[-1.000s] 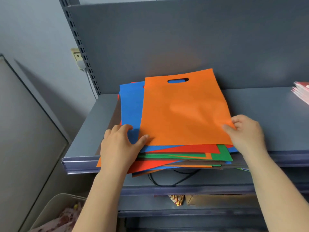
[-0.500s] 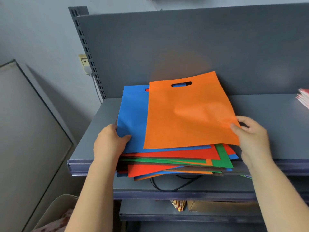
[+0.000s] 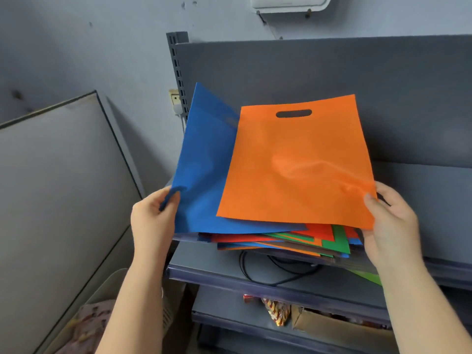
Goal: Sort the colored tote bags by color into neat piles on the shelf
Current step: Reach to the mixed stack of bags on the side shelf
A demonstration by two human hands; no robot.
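On the shelf (image 3: 434,200) the mixed stack (image 3: 306,241) remains unsorted with 0 color piles visible, while 2 bags are raised off it, the blue bag (image 3: 204,162) pinched by the left hand (image 3: 153,218) and the orange bag (image 3: 298,162) pinched by the right hand (image 3: 390,215).

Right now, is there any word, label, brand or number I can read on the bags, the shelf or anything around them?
None can be read.
Orange tote bag: plain, no print.
Blue tote bag: plain, no print.
Snack packet on the lower shelf: patterned, any print too blurred to read.
Cardboard box beside it: no legible marking.
White wall unit at the top: no legible label.
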